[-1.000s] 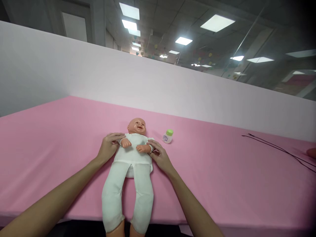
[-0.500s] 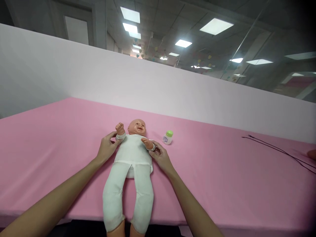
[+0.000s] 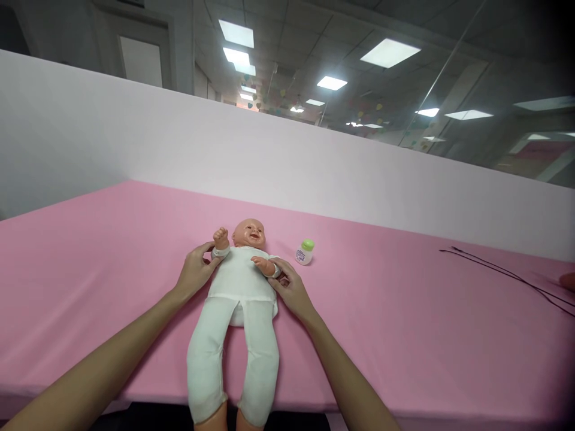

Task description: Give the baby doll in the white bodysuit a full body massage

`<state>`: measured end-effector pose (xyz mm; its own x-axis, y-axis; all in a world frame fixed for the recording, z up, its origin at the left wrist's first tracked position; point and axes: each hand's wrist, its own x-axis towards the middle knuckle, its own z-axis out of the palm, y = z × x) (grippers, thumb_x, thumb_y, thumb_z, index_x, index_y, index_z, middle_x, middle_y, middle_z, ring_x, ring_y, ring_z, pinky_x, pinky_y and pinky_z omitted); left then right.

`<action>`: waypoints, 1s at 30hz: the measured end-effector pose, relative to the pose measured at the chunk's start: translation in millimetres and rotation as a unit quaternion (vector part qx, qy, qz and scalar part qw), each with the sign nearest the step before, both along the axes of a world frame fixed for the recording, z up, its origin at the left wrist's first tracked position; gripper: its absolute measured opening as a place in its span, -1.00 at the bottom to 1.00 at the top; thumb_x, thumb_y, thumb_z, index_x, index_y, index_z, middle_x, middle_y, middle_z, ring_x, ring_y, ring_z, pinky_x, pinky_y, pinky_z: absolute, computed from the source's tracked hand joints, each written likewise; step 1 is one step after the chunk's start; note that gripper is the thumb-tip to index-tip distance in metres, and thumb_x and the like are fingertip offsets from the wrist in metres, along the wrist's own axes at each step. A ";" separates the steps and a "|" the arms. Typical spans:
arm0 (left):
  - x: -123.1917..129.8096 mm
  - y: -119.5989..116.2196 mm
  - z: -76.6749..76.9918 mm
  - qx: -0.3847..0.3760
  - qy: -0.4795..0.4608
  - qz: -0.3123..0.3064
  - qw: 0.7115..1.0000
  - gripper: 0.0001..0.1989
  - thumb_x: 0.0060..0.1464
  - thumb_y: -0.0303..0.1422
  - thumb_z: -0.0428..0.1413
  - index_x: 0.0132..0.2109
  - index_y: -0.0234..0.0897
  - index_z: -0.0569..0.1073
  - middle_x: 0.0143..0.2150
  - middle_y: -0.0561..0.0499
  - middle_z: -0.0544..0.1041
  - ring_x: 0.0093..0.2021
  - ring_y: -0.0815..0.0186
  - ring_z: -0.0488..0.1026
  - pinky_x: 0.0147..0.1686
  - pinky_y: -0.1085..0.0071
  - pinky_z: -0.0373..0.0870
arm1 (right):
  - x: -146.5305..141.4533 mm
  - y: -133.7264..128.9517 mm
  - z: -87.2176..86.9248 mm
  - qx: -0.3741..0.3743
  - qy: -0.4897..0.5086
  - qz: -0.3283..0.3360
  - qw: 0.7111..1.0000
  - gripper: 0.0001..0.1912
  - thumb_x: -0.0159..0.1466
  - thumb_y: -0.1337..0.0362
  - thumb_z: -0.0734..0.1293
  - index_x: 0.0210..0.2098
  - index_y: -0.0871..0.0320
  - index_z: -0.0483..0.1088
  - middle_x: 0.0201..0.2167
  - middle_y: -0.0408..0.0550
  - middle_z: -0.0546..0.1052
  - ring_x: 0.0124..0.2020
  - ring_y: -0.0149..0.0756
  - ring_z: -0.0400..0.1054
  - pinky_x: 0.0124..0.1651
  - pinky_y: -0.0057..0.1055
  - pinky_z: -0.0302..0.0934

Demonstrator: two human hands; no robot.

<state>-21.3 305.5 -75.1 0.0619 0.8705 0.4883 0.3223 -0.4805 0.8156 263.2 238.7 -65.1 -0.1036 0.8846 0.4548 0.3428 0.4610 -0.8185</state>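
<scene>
A baby doll (image 3: 242, 272) in a white cloth top and trousers lies on its back on the pink table cover (image 3: 381, 323), its head away from me and its feet past the near edge. My left hand (image 3: 197, 269) is closed around the doll's arm on the left, just below its raised fist. On the other side, my right hand (image 3: 290, 287) grips the doll's other arm near the wrist, thumb below and fingers above. Just beyond my right hand stands a small clear bottle (image 3: 304, 254) with a green cap and a printed label.
Two thin dark cords (image 3: 507, 272) run across the cover at the right. Part of a brownish object (image 3: 568, 281) shows at the right edge. A low white wall (image 3: 291, 161) borders the back, with glass above it.
My right hand has shifted slightly left, drawing the doll's arm inward over its chest. My left hand keeps its hold. The view has tilted up a little.
</scene>
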 end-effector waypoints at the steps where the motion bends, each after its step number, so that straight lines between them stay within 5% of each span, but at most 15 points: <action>1: -0.2 0.1 0.0 0.002 0.005 0.000 1.000 -0.68 0.17 -0.22 0.16 0.02 -0.24 0.59 0.01 -0.08 0.67 -0.08 0.10 0.57 -0.24 0.29 0.46 | -0.7 -0.6 0.9 -0.002 -0.002 0.001 1.000 -0.57 0.31 0.09 0.45 0.16 -0.04 0.49 0.21 0.00 0.51 0.21 -0.02 0.40 0.18 -0.10 0.33; 30: -0.7 -1.3 1.6 0.016 0.048 0.004 0.999 -0.68 0.21 -0.21 0.11 0.03 -0.22 0.56 -0.02 -0.06 0.67 -0.15 0.15 0.55 -0.24 0.31 0.46 | -4.6 -4.7 4.2 -0.012 0.000 -0.002 1.000 -0.59 0.31 0.16 0.41 0.15 -0.03 0.47 0.19 -0.02 0.50 0.21 -0.06 0.38 0.15 -0.15 0.36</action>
<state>-22.0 304.2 -73.5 0.1034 0.8549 0.5084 0.4030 -0.5033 0.7644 258.6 234.0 -60.9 -0.0999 0.8954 0.4339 0.3445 0.4402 -0.8292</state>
